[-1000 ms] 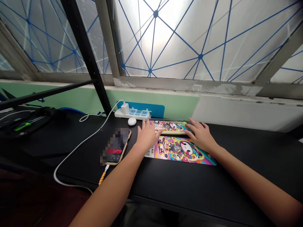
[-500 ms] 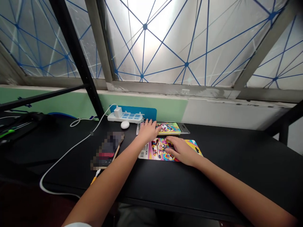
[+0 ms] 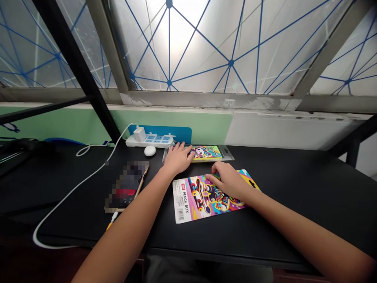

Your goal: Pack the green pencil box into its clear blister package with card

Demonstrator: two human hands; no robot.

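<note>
A colourful printed card (image 3: 200, 196) marked "PENCIL BOX" lies slightly turned on the black desk, its white end with a barcode at the left. My right hand (image 3: 231, 181) is closed on its far edge, thumb over the printed face and fingers curled at the rim; the fingertips are partly hidden. Behind the card, a bright cartoon pencil box (image 3: 207, 152) lies in a clear plastic tray (image 3: 228, 153) near the wall. Across the left end of this box, my left hand (image 3: 178, 159) rests flat with its fingers spread.
A white power strip (image 3: 150, 140) with a plugged-in charger (image 3: 139, 134) stands against the wall. Near it sits a small white rounded case (image 3: 150, 151). Left of my forearm lies a blurred-out phone-like object (image 3: 128, 186), and a white cable (image 3: 73, 192) loops over the desk's left side.
The card has slid nearer to me and turned, its left end swinging toward the desk's front edge. My right hand's fingers have curled in more. My left hand stays on the pencil box.
</note>
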